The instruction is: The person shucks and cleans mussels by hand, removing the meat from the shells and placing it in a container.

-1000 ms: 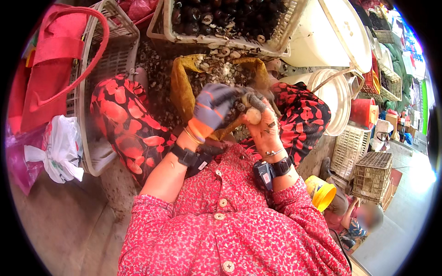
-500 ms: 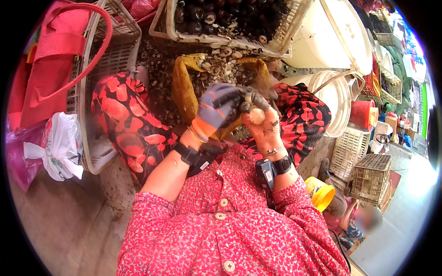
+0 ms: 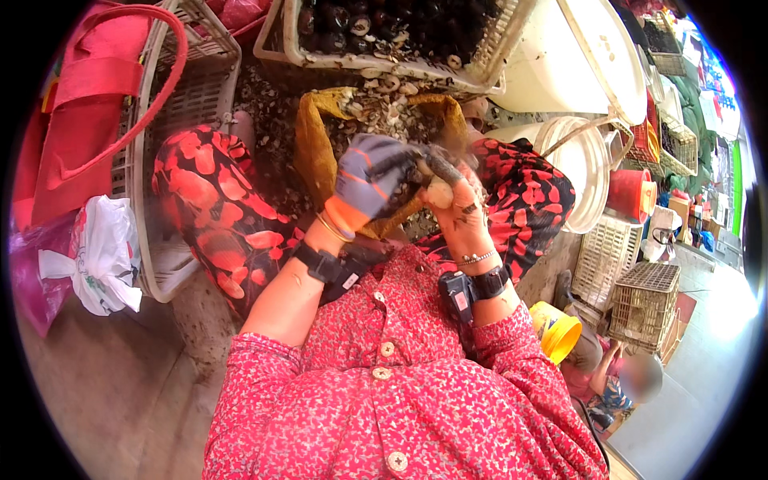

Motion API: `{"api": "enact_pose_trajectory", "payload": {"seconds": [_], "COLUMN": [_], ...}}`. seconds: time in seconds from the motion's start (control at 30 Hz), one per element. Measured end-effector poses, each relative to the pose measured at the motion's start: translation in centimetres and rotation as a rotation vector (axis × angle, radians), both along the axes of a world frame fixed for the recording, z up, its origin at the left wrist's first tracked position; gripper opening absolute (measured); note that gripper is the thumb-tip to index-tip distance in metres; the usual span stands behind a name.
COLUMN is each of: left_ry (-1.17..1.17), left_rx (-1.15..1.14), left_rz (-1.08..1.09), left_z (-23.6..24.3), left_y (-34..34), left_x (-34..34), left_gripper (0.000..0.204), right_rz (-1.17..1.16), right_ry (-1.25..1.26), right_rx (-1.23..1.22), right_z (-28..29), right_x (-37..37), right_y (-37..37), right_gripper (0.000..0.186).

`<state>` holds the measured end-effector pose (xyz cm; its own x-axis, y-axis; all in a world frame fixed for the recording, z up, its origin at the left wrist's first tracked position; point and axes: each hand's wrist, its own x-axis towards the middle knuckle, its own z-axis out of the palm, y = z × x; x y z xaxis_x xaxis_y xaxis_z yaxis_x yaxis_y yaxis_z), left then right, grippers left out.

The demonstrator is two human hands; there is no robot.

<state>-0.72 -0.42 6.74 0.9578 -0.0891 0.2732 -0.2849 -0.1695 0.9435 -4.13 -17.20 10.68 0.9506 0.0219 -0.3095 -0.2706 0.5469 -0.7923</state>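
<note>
1. Red bag (image 3: 90, 120), with a long strap, at the far left; set beside the person, apparently to stay clear of the hands.
2. White plastic bag (image 3: 106, 260), knotted, below the red bag.
3. Pale slatted crate (image 3: 188, 92), beside the left knee.
4. Yellow sack (image 3: 313, 148), mouth open between the knees, pale and dark scraps inside; presumably placed under the hands to catch what drops.
5. Left hand (image 3: 374, 178), in a grey and orange glove, fingers bent in against the other hand; tips blurred, so what they grip cannot be told.
6. White crate (image 3: 506, 36) of dark round pieces (image 3: 400, 28), beyond the sack, seemingly for easy reach.
7. Pale ball (image 3: 438, 194), in the right hand (image 3: 460, 212), above the sack; bare fingers curled about it, likely to steady it.
8. White bucket (image 3: 552, 60), right of the white crate.
9. Yellow bucket (image 3: 566, 340), near the right elbow.
</note>
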Motion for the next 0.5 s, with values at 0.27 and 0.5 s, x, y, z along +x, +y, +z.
{"api": "enact_pose_trajectory", "payload": {"seconds": [0.27, 0.5], "left_ry": [0.062, 0.012], "left_rx": [-0.071, 0.046], "left_rz": [0.077, 0.019], "left_z": [-1.1, -0.1], "left_y": [-0.5, -0.2], "left_x": [-0.2, -0.4], "left_gripper": [0.028, 0.030], "right_rz": [-0.086, 0.031], "right_ry": [0.311, 0.048], "right_rx": [0.228, -0.067], "right_z": [-0.4, -0.2], "right_x": [1.4, 0.0], "right_y": [-0.3, -0.6], "right_gripper": [0.028, 0.061]}}
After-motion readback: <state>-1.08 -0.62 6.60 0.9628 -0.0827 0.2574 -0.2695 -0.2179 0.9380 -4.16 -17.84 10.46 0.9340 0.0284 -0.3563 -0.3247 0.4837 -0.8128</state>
